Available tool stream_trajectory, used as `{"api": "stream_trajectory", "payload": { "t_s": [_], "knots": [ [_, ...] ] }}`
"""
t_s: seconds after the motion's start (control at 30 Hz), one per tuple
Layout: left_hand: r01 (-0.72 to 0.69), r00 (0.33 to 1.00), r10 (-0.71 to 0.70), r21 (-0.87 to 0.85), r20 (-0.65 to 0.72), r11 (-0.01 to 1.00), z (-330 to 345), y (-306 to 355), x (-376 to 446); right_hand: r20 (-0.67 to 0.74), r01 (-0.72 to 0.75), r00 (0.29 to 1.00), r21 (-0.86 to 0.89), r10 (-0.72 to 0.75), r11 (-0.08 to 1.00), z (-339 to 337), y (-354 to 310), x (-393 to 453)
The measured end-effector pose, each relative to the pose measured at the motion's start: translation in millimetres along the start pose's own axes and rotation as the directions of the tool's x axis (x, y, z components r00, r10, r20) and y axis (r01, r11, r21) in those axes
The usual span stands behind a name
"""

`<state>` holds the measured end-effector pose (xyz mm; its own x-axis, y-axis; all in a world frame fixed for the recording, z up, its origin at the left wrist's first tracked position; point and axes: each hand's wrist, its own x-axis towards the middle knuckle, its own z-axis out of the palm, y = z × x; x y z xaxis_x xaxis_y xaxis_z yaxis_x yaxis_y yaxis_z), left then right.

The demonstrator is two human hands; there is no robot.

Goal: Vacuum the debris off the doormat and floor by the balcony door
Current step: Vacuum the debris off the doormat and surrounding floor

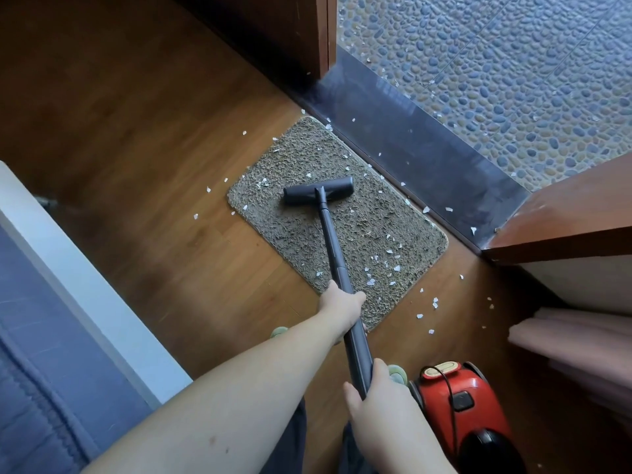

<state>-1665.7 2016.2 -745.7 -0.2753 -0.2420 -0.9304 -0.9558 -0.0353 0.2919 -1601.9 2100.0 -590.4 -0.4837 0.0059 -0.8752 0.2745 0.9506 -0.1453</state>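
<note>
Head view: both hands, left hand (342, 307) nearer, clasp the wand (337, 258), its long axis toward twelve o'clock, nozzle (318, 190) on doormat (342, 220), debris (383, 265) at one o'clock.

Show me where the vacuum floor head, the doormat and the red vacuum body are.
vacuum floor head (318, 195): head view, middle of its bar.
doormat (386, 230): head view, bare pile.
red vacuum body (458, 398): head view, top shell.

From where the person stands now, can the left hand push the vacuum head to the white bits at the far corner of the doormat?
Probably yes. The left hand grips the wand, the vacuum head already sits on the doormat, and nothing lies between it and the far-corner bits.
</note>
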Motion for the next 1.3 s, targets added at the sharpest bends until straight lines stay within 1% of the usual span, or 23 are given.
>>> {"api": "stream_trajectory", "payload": {
  "t_s": [0.27,0.4,0.5,0.6,0.67,0.73,0.8,0.87,1.0,1.1,1.17,1.2,1.3],
  "knots": [
    [-0.032,0.995,0.041,0.089,-0.091,0.996,-17.8,35.9,4.7,0.040,0.009,0.999,0.085,-0.013,0.996,-25.3,-23.2,16.2],
    [-0.035,0.996,0.034,-0.011,-0.085,0.999,-27.5,56.1,19.0,0.045,0.030,0.998,0.115,-0.035,0.993,-35.8,-39.9,30.7],
    [-0.035,0.999,0.033,-0.040,-0.039,0.999,-34.4,65.4,27.2,0.047,0.035,0.998,0.086,-0.039,0.996,-42.5,-53.7,40.5],
    [-0.027,0.999,0.029,-0.108,0.021,0.994,-42.1,72.3,19.9,0.081,0.015,0.996,0.103,-0.024,0.995,-46.7,-58.2,44.3],
    [-0.018,0.999,0.022,-0.139,0.028,0.990,-42.2,72.5,19.3,0.124,0.010,0.992,0.167,-0.031,0.986,-50.0,-58.0,42.0],
    [-0.033,0.999,0.034,-0.134,0.007,0.991,-40.1,74.3,17.7,0.165,0.009,0.985,0.274,-0.056,0.962,-55.2,-57.2,37.7],
    [-0.040,0.999,0.036,-0.111,-0.035,0.993,-38.1,78.4,19.6,0.178,0.006,0.981,0.372,-0.078,0.928,-62.7,-55.7,36.1],
    [-0.037,0.998,0.030,-0.108,-0.061,0.993,-38.0,85.8,20.5,0.214,-0.021,0.972,0.491,-0.096,0.871,-71.1,-53.4,37.0],
    [0.015,0.999,-0.017,-0.054,-0.033,0.998,-44.0,104.7,20.3,0.294,-0.080,0.941,0.673,-0.167,0.735,-90.5,-58.0,32.2],
    [0.054,0.999,-0.054,0.021,0.005,0.998,-49.8,119.8,20.2,0.301,-0.110,0.928,0.785,-0.221,0.609,-100.0,-63.5,30.9],
    [0.067,0.998,-0.068,0.053,0.017,0.996,-52.5,127.7,18.8,0.302,-0.139,0.922,0.843,-0.243,0.519,-105.2,-66.5,29.9],
    [0.071,0.997,-0.072,0.065,0.023,0.995,-53.5,130.6,15.8,0.303,-0.153,0.921,0.858,-0.244,0.490,-106.8,-67.4,29.2],
    [0.068,0.997,-0.069,0.070,0.024,0.995,-54.3,131.8,13.2,0.284,-0.142,0.929,0.866,-0.237,0.480,-106.1,-68.8,26.5]
  ]
}}
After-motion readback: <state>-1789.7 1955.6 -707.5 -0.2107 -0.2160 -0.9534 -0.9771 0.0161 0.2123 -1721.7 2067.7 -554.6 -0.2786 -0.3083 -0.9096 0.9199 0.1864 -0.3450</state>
